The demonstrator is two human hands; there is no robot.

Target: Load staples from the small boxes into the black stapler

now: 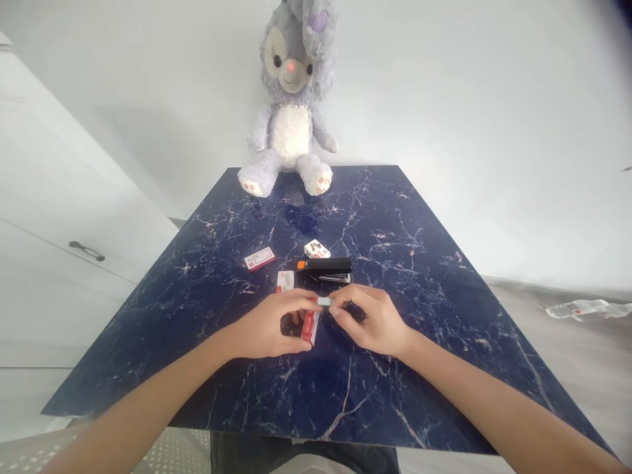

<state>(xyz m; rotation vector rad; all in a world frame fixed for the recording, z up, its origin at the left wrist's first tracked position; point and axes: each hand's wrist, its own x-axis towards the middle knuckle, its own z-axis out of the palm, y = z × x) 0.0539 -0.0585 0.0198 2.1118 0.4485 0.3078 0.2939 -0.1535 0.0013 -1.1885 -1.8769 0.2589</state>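
Note:
My left hand (271, 324) is closed around a small red and white box (309, 327), thumb at its near end and fingers at its far end. My right hand (368, 316) pinches a short grey strip of staples (324, 301) between thumb and forefinger, right at the far end of that box. The left fingertips are close to the strip; whether they touch it I cannot tell. Just beyond both hands lies a black stapler (326, 266) with an orange tip. A white and red box (285, 280) sits beyond my left fingers, partly hidden by them.
Another flat white and red box (259, 259) lies to the left of the stapler, and a small white box (316, 249) stands behind it. A plush toy (291, 125) sits at the far edge of the blue marbled table (395, 230). White drawers (64, 276) stand at left.

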